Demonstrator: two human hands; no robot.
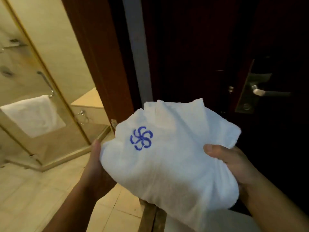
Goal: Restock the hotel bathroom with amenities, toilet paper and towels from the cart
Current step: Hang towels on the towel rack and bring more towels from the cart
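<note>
folded white towel [167, 156] — soft, light, prone to sag — cradled at both ends, left hand [96, 163] and right hand [234, 163] fingers clamped around its edges.

- The left grip [96, 164] holds the left side of a white towel [167, 161]. Its thumb lies up along the cloth's edge, and its other fingers are hidden beneath the cloth.
- The right grip [237, 164] holds the towel's right side. Its thumb is laid on top and points inward, its palm is cupped below, and its fingers are out of sight.
- The left forearm [71, 203] is bare and rises from the lower left corner.
- The right forearm [275, 201] is bare and comes in from the lower right.
- The two grips sit well apart at about the same height, with the towel spanning between them.
</note>
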